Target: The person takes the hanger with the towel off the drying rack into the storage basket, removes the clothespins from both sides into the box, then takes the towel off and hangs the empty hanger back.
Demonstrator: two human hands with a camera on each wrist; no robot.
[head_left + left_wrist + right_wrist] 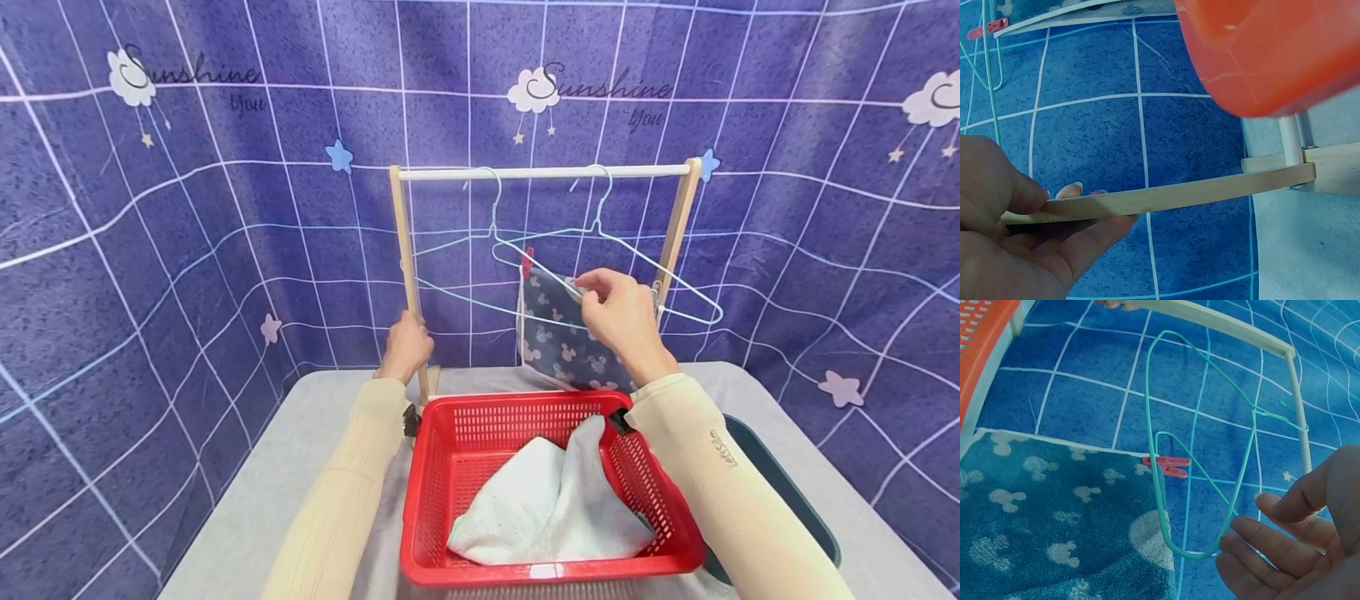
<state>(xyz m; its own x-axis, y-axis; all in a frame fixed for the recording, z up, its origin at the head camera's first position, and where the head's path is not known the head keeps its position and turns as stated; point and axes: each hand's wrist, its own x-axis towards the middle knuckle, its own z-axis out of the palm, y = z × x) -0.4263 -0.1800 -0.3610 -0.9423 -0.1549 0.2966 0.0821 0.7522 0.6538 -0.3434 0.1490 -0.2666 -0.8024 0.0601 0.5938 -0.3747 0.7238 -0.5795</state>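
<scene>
Both hands are raised at the far side of the desk (300, 442). Your left hand (406, 340) grips the left upright (405, 242) of the rack, thumb on one side and fingers on the other. Your right hand (621, 308) is at the right end of the left hanger (495, 218), fingers loosely bent and the thumb slightly apart from them; you cannot tell from these views whether the fingertips touch the wire.

The right hanger (597, 223) is on the same white bar (555, 173). A dark cloth (566, 342) with pale mouse-head shapes hangs from it, fixed at its upper left corner by a red clip (527, 262); your right hand covers part of this cloth.

Containers: a red basket (465, 575) with perforated walls is nearest you, between your forearms. Inside it, pale fabric (517, 508) lies rumpled, mostly toward the near right, with one fold rising toward the far right corner. To its right, a dark teal container (793, 487) is partly hidden by your right sleeve (720, 492); its contents cannot be made out.
</scene>
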